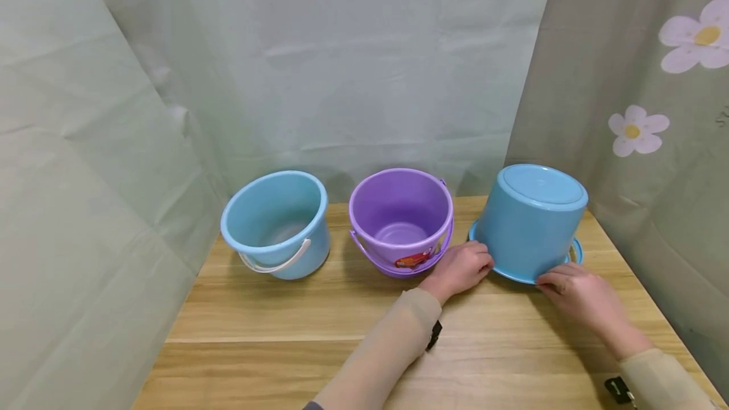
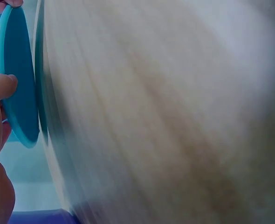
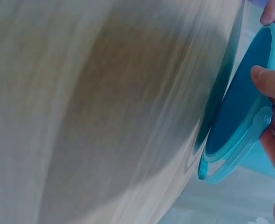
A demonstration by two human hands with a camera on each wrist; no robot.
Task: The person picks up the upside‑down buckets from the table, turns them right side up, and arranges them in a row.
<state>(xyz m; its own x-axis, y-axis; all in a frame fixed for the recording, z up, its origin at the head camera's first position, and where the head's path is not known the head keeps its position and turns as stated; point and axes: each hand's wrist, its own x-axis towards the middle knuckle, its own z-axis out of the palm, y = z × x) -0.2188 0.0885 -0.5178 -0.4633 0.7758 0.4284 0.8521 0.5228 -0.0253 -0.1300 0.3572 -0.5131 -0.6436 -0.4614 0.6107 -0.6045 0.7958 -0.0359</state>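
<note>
An upside-down blue bucket (image 1: 529, 226) is at the right end of the table, its flat base facing up. My left hand (image 1: 464, 264) pinches its rim on the near left, thumb under the edge in the left wrist view. The right hand (image 1: 586, 296) pinches the rim at the near right, beside the blue handle (image 3: 240, 151). Both wrist views look into the dark blue inside of the bucket (image 2: 21, 88), so the near rim is tilted up off the wood. To the left of my left hand stands an upright purple bucket (image 1: 401, 201) with a red label.
A light blue bucket (image 1: 279, 207) with a white handle (image 1: 279, 266) stands upright at the left end of the wooden table (image 1: 273, 328). Pale cloth curtains (image 1: 376, 81) hang close behind and on both sides; the right one has printed flowers (image 1: 639, 131).
</note>
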